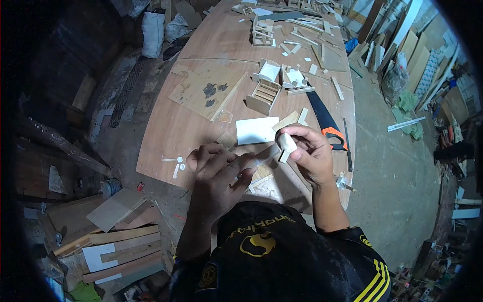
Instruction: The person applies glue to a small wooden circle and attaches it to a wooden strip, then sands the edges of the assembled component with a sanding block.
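My right hand [313, 153] pinches a small pale wooden piece [287, 143] between thumb and fingers, with a short stub pointing down. My left hand [217, 165] is closed around one end of a thin greyish, blade-like strip [268, 154]. The strip's far end reaches the wooden piece; whether it touches cannot be made out. Beyond the hands lies a white rectangular panel [255, 130] on the wooden table [166, 128]. Small wood offcuts [291, 119] lie just past my right hand.
A handsaw [322, 113] with an orange and black handle lies at the right. Miniature wooden furniture [263, 95] stands farther back near a stained board [209, 90]. Small white pieces [180, 160] lie at the left edge. Stacked boards [123, 246] sit on the floor, lower left.
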`<action>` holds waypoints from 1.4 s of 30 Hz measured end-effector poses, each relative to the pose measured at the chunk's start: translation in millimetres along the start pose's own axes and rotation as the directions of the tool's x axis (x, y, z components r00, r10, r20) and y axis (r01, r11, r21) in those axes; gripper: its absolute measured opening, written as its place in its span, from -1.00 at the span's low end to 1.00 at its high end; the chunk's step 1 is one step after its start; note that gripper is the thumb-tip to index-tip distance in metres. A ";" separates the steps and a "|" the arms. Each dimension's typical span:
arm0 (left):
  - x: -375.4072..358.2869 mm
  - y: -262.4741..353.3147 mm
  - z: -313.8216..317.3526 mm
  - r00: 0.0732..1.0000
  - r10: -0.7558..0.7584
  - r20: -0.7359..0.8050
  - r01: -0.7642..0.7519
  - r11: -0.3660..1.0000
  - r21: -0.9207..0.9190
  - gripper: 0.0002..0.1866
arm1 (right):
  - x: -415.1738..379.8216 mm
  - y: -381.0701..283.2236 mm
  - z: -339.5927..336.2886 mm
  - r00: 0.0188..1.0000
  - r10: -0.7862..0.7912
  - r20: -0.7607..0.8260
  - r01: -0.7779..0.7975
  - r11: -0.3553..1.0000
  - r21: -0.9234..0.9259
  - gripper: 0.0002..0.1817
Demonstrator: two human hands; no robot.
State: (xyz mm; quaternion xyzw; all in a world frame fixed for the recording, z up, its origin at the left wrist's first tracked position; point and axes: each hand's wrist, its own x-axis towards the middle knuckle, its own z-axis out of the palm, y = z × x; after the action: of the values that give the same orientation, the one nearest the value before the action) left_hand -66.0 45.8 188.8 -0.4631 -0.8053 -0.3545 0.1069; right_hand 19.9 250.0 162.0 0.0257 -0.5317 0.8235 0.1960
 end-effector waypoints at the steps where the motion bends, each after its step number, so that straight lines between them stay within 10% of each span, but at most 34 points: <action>1: -0.1 1.1 -0.3 1.000 0.001 0.000 -0.001 1.000 0.000 -0.70 | -0.6 0.8 -0.7 1.000 -0.001 0.000 0.001 1.000 0.000 -0.46; 4: 1.3 6.2 -3.4 1.000 -0.002 -0.001 0.002 1.000 0.003 -0.68 | -3.4 3.6 -3.7 0.994 0.111 -0.020 -0.103 0.969 0.224 -0.45; 17: 3.9 16.3 -11.9 0.999 0.054 -0.006 -0.053 0.994 0.098 -0.75 | -7.4 -8.3 -3.2 0.994 0.106 -0.006 -0.106 0.994 -0.036 -0.46; 29: 3.7 13.8 -14.2 0.997 0.071 0.029 -0.073 0.995 0.070 -0.71 | 0.2 -30.6 -5.6 0.953 -0.217 0.209 0.297 0.795 -0.529 -0.52; 32: 5.7 13.2 -11.6 0.998 0.049 0.035 -0.049 0.999 0.022 -0.74 | -4.5 -26.7 1.6 0.998 -0.055 0.033 0.063 0.921 -0.384 -0.49; 35: 4.7 8.5 -9.0 1.000 0.012 0.013 -0.012 1.000 0.018 -0.76 | -5.8 2.3 -9.5 0.991 0.132 0.004 -0.120 0.888 0.444 -0.44; 42: -21.4 -18.9 -12.5 0.993 -0.106 -0.045 0.108 0.992 0.060 -0.73 | -22.1 29.4 -25.1 0.923 0.384 0.003 -0.275 0.656 0.702 -0.54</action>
State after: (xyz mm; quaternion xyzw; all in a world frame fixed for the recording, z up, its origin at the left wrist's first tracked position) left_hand -71.7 17.0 178.3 -0.4082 -0.8373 -0.3437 0.1189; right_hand 34.1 255.2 120.1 -0.0606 -0.1659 0.9826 0.0574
